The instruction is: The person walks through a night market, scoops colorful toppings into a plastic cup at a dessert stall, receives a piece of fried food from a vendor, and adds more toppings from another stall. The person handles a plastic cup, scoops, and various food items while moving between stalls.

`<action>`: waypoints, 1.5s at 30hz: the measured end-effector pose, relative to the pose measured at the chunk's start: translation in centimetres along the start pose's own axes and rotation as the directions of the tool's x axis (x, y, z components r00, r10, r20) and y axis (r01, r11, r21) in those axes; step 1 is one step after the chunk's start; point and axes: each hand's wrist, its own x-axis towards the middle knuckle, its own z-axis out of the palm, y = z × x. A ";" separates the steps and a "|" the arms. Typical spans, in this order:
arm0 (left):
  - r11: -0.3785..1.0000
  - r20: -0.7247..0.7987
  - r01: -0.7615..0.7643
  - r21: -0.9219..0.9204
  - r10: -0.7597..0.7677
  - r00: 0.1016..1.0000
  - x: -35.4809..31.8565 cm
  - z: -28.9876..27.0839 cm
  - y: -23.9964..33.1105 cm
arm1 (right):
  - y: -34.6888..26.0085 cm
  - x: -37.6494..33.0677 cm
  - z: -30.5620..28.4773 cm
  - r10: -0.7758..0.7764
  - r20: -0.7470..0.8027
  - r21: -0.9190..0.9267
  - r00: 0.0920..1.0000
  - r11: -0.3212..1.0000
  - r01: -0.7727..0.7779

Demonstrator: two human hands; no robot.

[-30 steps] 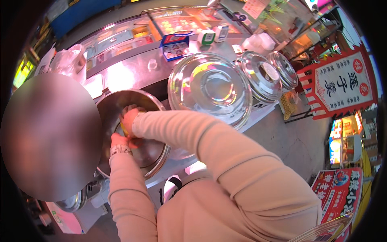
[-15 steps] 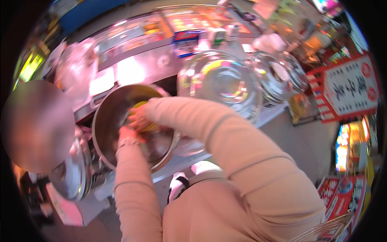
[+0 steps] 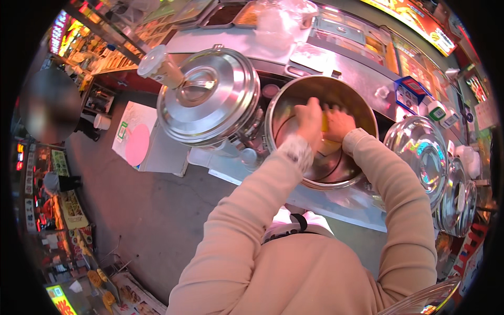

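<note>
A large, deep stainless-steel pot (image 3: 362, 113) stands at the counter in front of me, and both my hands are down inside it. My left hand (image 3: 308, 123) is closed, with its fingers bent inward and partly hidden. Just right of it, my right hand (image 3: 338, 125) curls over a yellow thing (image 3: 331, 148). The hands hide most of the yellow thing, so its kind is unclear. It shows between them and below the right hand, against the pot's inner wall.
Left of the pot stands a big lidded steel pot (image 3: 231, 100), a clear cup (image 3: 163, 68) on its lid. Steel lids (image 3: 420, 152) crowd the right side. Behind are a metal tray (image 3: 312, 56), a blue box (image 3: 409, 94) and food trays (image 3: 341, 26). A white box (image 3: 168, 147) stands at left.
My view has swung left, so the pot now appears farther right and the lidded pot shows fully. Both hands stay inside the pot at the yellow thing, with the left now higher beside the right.
</note>
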 end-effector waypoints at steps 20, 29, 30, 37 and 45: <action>-0.203 0.466 -0.586 0.784 0.817 0.340 -3.1 -30.1 26.8 | 3.7 1.6 -1.2 -0.858 0.329 -0.617 0.395 0.121 0.778; -0.238 0.682 -0.682 0.692 0.527 0.507 4.1 -31.8 33.1 | 0.6 -0.2 -4.4 -0.729 0.289 -0.374 0.620 0.510 0.774; -0.323 0.762 -0.714 0.622 0.460 0.456 4.6 -31.5 33.5 | 0.1 0.1 -4.2 -0.807 0.086 -0.345 0.584 0.526 0.778; -0.459 0.879 -0.754 0.470 0.160 0.450 8.1 -32.0 34.6 | -14.9 1.2 -12.6 -0.422 -0.777 0.016 0.467 0.729 0.684; -0.424 0.892 -0.787 0.449 0.159 0.423 12.5 -31.3 39.4 | -30.7 8.6 -14.7 -0.436 -0.568 0.192 0.698 0.755 0.627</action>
